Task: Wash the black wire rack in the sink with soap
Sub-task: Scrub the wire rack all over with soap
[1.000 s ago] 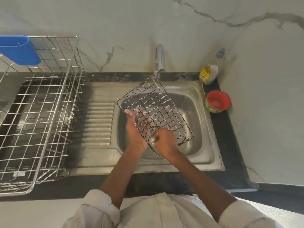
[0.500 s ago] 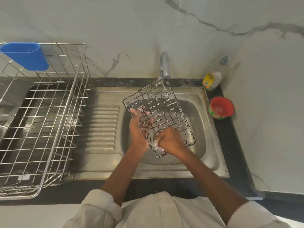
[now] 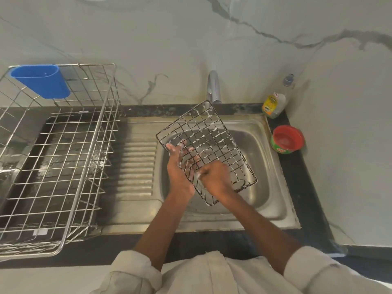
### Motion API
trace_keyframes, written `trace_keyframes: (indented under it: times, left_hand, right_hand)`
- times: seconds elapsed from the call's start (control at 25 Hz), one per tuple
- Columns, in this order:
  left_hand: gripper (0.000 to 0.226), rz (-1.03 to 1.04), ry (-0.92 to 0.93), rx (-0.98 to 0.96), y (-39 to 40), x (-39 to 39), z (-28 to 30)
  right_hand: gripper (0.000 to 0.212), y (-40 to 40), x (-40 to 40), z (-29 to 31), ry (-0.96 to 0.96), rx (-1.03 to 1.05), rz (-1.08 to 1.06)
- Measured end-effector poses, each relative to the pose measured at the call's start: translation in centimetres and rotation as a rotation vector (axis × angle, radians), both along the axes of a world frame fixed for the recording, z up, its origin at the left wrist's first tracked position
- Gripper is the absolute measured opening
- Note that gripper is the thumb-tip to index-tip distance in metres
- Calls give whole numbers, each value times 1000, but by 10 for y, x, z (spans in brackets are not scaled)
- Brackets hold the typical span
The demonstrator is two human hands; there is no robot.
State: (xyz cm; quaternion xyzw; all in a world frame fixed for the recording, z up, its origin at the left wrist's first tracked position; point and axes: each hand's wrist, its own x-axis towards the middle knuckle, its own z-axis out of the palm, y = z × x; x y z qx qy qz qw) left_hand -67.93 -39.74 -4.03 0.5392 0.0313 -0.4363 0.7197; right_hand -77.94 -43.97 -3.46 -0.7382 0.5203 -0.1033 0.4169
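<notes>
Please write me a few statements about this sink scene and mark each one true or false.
1. The black wire rack is held tilted over the sink. True.
2. Soap suds cling to the rack's wires. True.
3. The blue plastic cup stands inside the sink. False: it hangs at a back corner of the steel dish drainer, left of the sink.
4. The red tub sits on the counter right of the sink. True.
5. The left hand rests on the faucet. False: its fingers are against the rack.
6. The dish soap bottle lies on its side. False: it stands upright in the back corner.
</notes>
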Motion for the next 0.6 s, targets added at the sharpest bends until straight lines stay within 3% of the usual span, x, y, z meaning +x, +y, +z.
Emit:
trace_keyframes:
  times: [0.12,0.2,0.28,0.4,0.52,0.6]
  left_hand:
    - [64,-9,-36,-29,3,7,3]
    - [74,-6,-21,-38,5,8,9]
    - [83,-22,3,-40,4,5,17]
    - [63,-48,-5,-51,0,5,22]
    - [54,-88,-18,19,3,9,21]
    - [63,-100,-88,75,5,4,28]
  right_hand:
    - [18,3,-8,2,-16,136,126]
    - [16,-5,-13,11,-108,249,36]
    - [11,-10,-3,16,-156,145,-133]
    - [11,4,10,21,-114,-13,-24]
    - [17,-1,-1,29,-139,142,102]
    - [17,-12,4,28,-133,39,-8]
